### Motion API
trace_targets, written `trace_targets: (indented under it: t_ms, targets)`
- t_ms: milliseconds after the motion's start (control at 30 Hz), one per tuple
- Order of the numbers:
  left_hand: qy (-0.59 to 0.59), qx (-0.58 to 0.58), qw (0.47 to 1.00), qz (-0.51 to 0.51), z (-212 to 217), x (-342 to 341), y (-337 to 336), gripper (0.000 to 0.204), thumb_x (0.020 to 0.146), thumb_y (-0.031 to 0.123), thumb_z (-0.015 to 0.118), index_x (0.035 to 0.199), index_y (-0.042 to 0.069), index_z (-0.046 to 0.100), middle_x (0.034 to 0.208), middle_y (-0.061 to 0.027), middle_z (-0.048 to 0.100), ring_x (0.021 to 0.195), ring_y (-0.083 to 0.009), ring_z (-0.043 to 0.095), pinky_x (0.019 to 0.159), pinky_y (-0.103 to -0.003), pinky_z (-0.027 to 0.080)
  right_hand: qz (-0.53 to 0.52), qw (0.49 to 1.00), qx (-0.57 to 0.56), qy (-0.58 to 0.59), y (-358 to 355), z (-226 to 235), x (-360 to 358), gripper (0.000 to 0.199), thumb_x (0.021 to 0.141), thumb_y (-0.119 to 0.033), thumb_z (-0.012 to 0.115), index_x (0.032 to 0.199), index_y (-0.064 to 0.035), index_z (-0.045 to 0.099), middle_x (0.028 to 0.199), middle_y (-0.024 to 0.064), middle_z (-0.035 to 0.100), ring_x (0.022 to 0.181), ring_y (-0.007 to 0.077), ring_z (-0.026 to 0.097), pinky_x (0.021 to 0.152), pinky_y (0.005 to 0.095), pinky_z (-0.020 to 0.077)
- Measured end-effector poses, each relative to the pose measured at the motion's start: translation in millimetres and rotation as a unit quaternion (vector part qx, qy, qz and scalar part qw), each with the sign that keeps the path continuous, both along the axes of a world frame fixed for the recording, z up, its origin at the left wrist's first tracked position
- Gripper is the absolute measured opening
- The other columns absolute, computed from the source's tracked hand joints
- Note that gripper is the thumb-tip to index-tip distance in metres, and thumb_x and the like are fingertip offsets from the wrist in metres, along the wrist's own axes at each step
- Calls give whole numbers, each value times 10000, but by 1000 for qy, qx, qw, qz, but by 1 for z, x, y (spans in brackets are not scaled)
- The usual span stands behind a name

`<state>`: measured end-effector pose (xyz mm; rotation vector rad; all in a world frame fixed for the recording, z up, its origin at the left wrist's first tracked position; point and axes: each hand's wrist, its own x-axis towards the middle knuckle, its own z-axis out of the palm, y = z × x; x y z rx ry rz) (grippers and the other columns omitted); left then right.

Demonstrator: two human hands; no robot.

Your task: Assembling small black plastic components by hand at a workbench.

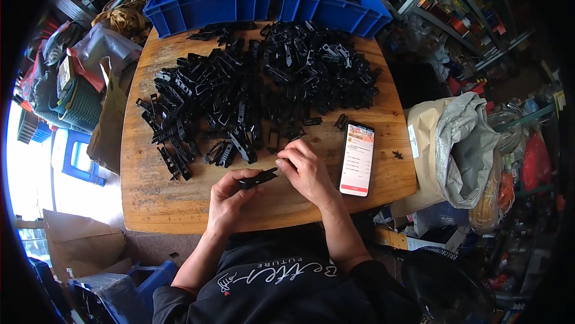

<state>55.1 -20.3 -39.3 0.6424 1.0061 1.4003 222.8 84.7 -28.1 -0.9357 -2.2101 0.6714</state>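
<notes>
My left hand (227, 197) is closed around a slim black clip-like part (260, 178), which points to the right above the table's near side. Just right of its tip, my right hand (308, 173) has thumb and fingers pinched together. Whatever lies between those fingertips is too small to make out. Beyond both hands spreads a large heap of similar black parts (224, 93), some with slots and open frames. A few loose ones (229, 151) lie closest to my hands.
The wooden table (162, 204) carries a lit phone (357, 159) right of my right hand. Two blue bins (209, 9) stand along the far edge, with dark parts inside. A paper sack (431, 144) stands at the right; bags and a blue stool (78, 156) are at the left.
</notes>
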Motion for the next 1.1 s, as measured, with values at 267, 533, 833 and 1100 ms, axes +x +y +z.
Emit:
trace_targets:
  t_ms: [267,533,833,1100]
  targets:
    - [-99,-8,994,46,9,-2,2,400,773,-60,534,1172,-29,515,1002,-145,614,871,-177,607,827,-269,478,-3,997,-62,46,-2,5,-2,63,765,-18,648,804,7,606,829,82,585,711,193,590,600,271,467]
    - [-180,21,982,45,3,-4,3,440,864,28,513,1288,-26,409,1048,-141,595,950,-193,592,867,-289,456,-73,991,-42,102,-2,10,2,83,809,-30,625,877,17,637,872,73,622,753,132,587,649,219,461]
    - [-96,32,994,47,4,0,1,432,883,69,543,1300,36,433,1066,-77,615,992,-142,582,852,-240,442,-93,971,-59,212,-25,22,-17,145,852,-105,620,789,-4,537,702,-11,509,578,43,428,523,175,356]
    - [-3,7,999,39,12,7,-6,498,848,91,603,1308,27,425,1049,-65,611,908,-111,583,825,-238,446,-101,982,62,145,-38,17,-41,120,789,-94,682,786,-33,580,663,60,533,488,142,487,440,262,371]
